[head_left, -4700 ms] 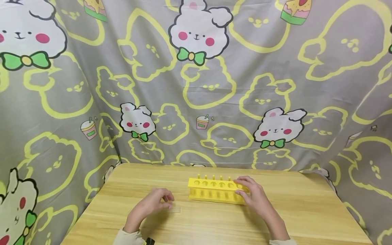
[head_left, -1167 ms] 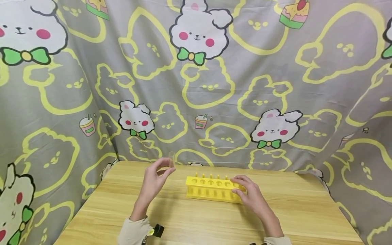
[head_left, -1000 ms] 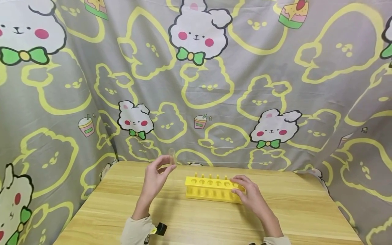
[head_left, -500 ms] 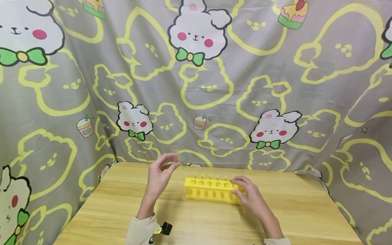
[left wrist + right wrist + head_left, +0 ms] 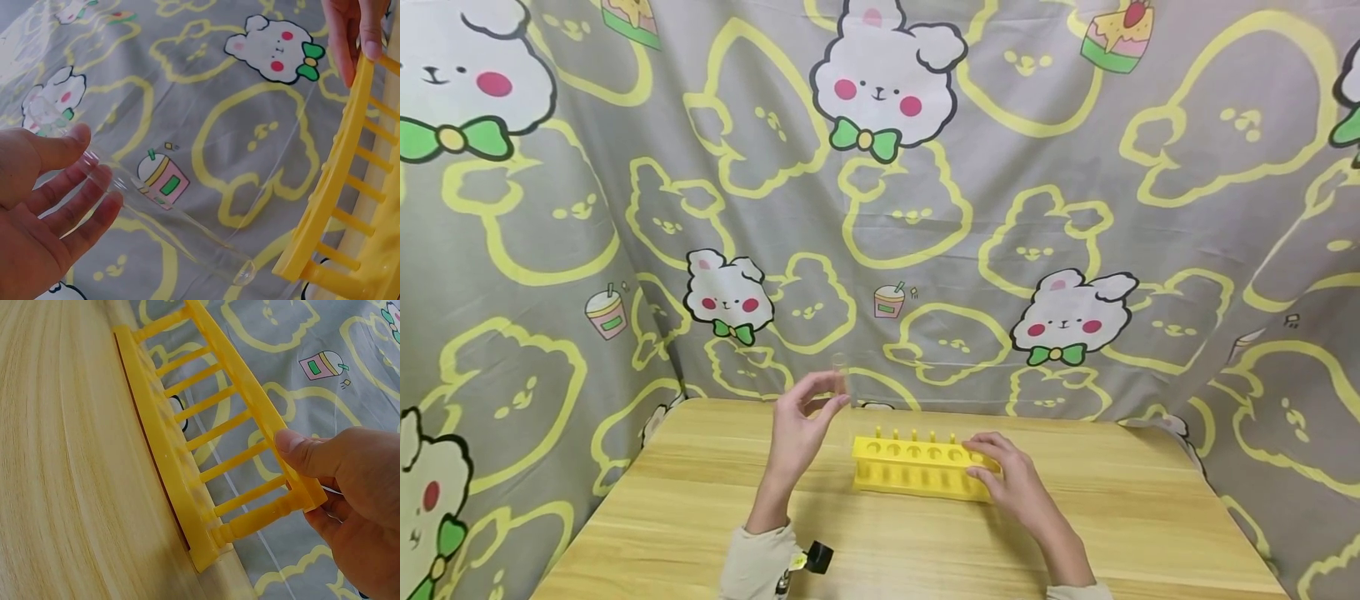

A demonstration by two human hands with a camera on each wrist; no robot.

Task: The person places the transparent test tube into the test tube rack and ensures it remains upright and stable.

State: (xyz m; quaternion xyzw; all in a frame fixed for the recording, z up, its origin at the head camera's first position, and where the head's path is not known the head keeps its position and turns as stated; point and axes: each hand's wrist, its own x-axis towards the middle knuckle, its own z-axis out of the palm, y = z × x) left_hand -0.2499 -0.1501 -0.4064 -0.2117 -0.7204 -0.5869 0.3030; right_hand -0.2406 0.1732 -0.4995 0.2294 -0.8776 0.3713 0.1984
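A clear test tube is pinched near its upper end between the thumb and fingers of my left hand. Its rounded bottom points down, close to the left end of the yellow test tube rack; in the left wrist view a small gap shows between them. The rack stands on the table with a row of round holes along its top and several pegs behind. My right hand grips the rack's right end, thumb on the near edge of the top bar and fingers behind it. That hand covers the rightmost hole.
The wooden table reaches back to a grey curtain with rabbit prints, which also hangs at both sides. A small black device is strapped at my left wrist, beside the sleeve.
My left hand has picked up the test tube from the table, raised it upright and carried it right toward the rack's left end. The right hand keeps hold of the rack.
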